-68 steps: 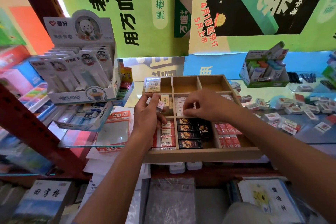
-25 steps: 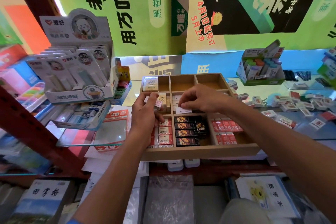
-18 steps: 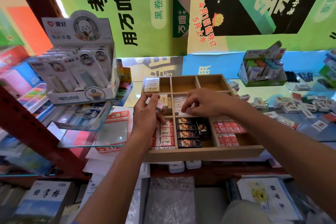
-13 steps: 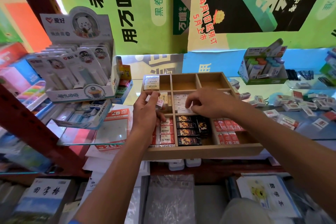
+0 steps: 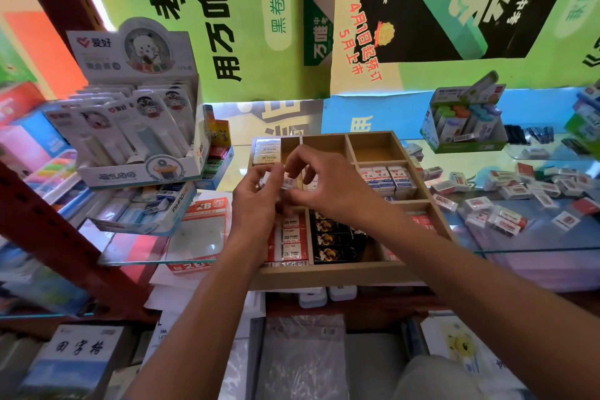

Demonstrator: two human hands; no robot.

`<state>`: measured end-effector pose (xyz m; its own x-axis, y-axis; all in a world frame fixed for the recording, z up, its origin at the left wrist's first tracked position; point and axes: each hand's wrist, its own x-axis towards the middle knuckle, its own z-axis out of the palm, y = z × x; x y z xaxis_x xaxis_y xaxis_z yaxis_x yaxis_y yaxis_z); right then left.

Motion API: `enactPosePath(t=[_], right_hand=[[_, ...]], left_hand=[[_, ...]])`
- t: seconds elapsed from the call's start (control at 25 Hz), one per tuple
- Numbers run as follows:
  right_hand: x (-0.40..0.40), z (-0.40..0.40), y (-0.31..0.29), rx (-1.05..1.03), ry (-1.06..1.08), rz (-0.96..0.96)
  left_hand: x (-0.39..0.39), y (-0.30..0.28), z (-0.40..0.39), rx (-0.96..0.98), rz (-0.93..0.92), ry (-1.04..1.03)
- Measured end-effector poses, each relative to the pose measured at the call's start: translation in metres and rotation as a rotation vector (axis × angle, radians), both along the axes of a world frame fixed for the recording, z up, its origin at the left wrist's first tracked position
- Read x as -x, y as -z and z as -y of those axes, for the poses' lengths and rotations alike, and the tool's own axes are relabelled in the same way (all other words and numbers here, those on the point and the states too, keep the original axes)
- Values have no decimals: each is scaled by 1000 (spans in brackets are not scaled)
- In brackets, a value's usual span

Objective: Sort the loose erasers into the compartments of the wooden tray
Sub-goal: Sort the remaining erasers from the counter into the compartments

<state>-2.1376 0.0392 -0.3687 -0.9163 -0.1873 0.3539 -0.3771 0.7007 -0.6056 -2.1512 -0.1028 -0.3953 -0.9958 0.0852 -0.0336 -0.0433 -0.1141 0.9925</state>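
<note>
The wooden tray (image 5: 337, 273) lies on the glass counter, its compartments holding rows of erasers: white ones at the back left, white-and-blue ones (image 5: 384, 177) at mid right, red 2B ones (image 5: 290, 239) and black ones (image 5: 334, 237) in front. My left hand (image 5: 256, 201) holds a few small white erasers (image 5: 287, 181) over the tray's mid-left part. My right hand (image 5: 319, 183) meets it there and pinches one of those erasers with thumb and fingertips. Loose erasers (image 5: 506, 204) lie scattered on the glass to the right.
A display box of correction tapes (image 5: 136, 127) stands left of the tray, with boxes of erasers under it. A green box of stationery (image 5: 464, 127) sits at the back right. The two back-right tray compartments (image 5: 373, 146) hold nothing. Books and notebooks fill the shelf below.
My right hand has left the middle compartment and moved left to my left hand, where it now pinches an eraser. My left hand has stayed in place.
</note>
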Motion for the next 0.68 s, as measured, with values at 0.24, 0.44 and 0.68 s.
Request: enactPosePath(t=[0.24, 0.44, 0.68], right_hand=[[4, -41, -2, -97, 56, 72], [-1, -93, -9, -359, 11, 261], [-2, -87, -9, -393, -14, 265]], left_hand=[[5, 2, 0, -56, 59, 19], [6, 3, 0, -8, 46, 11], [6, 3, 0, 2, 45, 6]])
